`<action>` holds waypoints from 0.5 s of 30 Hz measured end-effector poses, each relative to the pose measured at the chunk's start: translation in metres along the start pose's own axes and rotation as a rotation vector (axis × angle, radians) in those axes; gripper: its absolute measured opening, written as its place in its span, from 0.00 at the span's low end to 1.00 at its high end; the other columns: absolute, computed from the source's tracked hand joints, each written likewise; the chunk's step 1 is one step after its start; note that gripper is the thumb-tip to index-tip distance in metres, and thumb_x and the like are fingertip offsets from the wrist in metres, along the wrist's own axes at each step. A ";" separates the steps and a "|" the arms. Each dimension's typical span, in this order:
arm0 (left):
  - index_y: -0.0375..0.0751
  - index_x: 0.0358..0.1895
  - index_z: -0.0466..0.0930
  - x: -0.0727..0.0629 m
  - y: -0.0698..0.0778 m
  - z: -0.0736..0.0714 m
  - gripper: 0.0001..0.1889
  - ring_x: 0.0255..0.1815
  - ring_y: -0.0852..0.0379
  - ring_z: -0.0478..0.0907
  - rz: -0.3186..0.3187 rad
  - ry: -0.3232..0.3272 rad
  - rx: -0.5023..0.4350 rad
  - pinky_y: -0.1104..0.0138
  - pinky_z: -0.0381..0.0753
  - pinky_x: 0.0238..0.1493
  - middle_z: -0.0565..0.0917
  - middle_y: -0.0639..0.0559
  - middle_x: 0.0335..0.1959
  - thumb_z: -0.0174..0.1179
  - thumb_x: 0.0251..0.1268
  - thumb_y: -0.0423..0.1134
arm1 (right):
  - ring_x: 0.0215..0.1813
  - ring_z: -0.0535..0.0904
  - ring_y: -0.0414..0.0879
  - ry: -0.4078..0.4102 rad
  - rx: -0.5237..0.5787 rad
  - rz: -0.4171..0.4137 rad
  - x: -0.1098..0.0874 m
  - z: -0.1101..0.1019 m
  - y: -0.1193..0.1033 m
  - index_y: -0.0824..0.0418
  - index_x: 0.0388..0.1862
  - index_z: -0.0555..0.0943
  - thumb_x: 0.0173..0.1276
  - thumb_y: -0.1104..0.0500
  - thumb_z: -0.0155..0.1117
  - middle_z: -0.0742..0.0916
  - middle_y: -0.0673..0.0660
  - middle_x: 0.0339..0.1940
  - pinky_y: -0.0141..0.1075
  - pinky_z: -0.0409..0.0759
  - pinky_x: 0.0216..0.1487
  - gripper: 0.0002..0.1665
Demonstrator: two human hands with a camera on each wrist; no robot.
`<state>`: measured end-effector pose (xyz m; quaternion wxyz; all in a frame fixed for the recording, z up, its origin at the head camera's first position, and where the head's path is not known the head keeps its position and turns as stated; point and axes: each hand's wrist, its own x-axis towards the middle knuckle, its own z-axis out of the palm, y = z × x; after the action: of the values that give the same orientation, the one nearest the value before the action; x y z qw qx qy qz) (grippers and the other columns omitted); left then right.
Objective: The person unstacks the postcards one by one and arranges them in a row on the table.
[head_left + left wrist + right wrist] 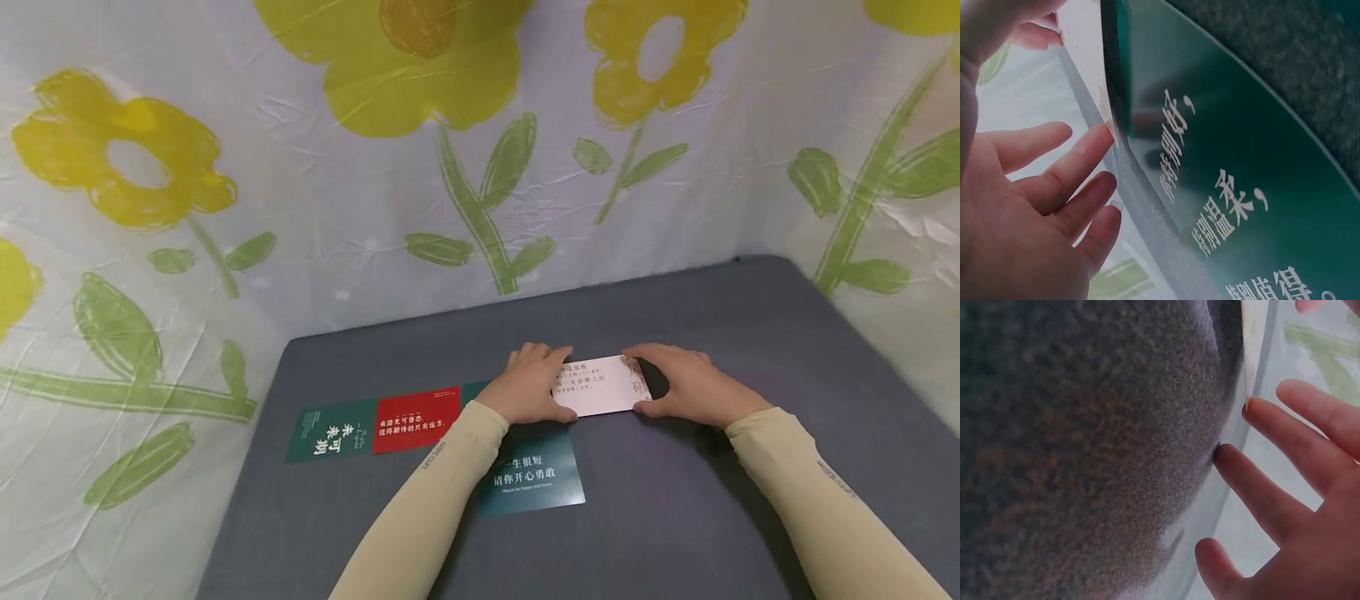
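A pale pink card (pixel 600 387) with printed characters is held flat over the grey table, with both hands at its short ends. My left hand (pixel 527 385) grips the left end between thumb and fingers. The right end is pinched by my right hand (pixel 690 385) in the same way, its thumb on the near corner. In the left wrist view, a fingertip meets the edge of the pale card (pixel 1085 50), beside a dark green card (pixel 1241 187) with white characters. The right wrist view shows fingertips at the table and the thin card edge (pixel 1252 344).
Left of the hands lie a green card (pixel 330 429) and a red card (pixel 416 421) side by side. A teal card (pixel 536 479) lies nearer, partly behind the left forearm. A white curtain (pixel 330 208) with yellow flowers borders the grey table (pixel 660 517).
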<state>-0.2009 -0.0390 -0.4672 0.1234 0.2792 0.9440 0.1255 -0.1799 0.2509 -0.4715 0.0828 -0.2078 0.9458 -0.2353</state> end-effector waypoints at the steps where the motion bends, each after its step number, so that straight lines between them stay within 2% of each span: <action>1: 0.47 0.86 0.62 0.000 0.000 0.001 0.53 0.75 0.48 0.68 -0.003 -0.001 -0.002 0.52 0.68 0.79 0.76 0.47 0.75 0.76 0.60 0.62 | 0.78 0.74 0.68 -0.004 0.000 0.002 0.000 0.000 0.000 0.58 0.79 0.75 0.63 0.49 0.83 0.81 0.65 0.76 0.76 0.67 0.68 0.47; 15: 0.47 0.85 0.64 -0.002 0.005 0.001 0.53 0.77 0.47 0.68 -0.041 0.010 -0.010 0.50 0.67 0.80 0.75 0.48 0.77 0.77 0.58 0.60 | 0.78 0.73 0.67 -0.016 0.014 0.019 0.002 0.003 0.001 0.57 0.77 0.76 0.63 0.47 0.83 0.81 0.65 0.75 0.72 0.67 0.64 0.46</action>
<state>-0.1967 -0.0362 -0.4663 0.1227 0.2587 0.9494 0.1288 -0.1809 0.2500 -0.4753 0.0941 -0.2003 0.9454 -0.2393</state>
